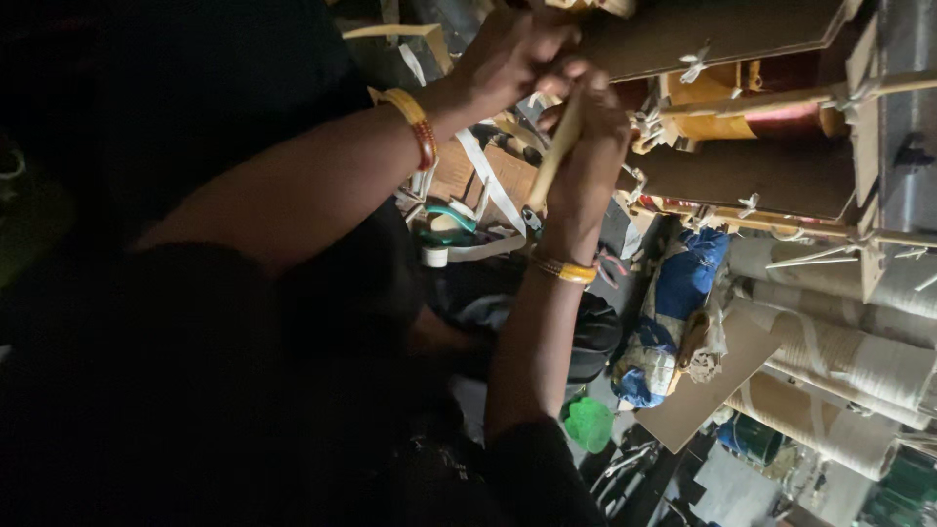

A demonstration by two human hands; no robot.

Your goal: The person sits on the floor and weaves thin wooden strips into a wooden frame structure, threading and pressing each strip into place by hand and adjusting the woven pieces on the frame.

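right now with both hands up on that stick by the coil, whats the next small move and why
Probably a short, steady push of the stick toward the tied coil. The right hand grips it mid-length, the left hand sits by its upper end, and that end points at the coil's white ties.

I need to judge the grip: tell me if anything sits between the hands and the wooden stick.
Nothing visible does. The right hand is wrapped directly around the wooden stick, and the left hand presses against its upper end beside the brown boards.
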